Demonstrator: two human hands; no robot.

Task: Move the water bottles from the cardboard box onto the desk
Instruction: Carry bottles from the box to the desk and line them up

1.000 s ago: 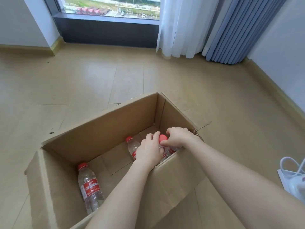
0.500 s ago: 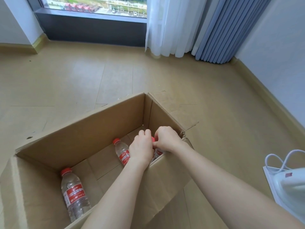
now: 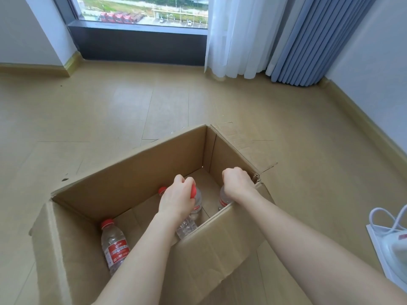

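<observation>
Your left hand is curled round the neck of a red-capped water bottle about midway along the near wall of the cardboard box, with the cap showing beside your fingers. Your right hand is closed over the top of a second water bottle in the near right corner, hiding its cap. A third bottle stands in the near left corner, and the cap of a fourth bottle peeks out behind your left hand, toward the far wall.

You have both bottles only by their tops, so a full one could slip through your fingers or swing as it comes up. The right one sits close to the box wall and the torn corner there, and it could catch on the rim as you lift. The desk is out of view, so you will have to turn with both hands loaded.

Beneath the box is a pale wood-look floor, with a looped white cable at the right edge. Beyond it are a window, a sheer white curtain and a blue-grey curtain
</observation>
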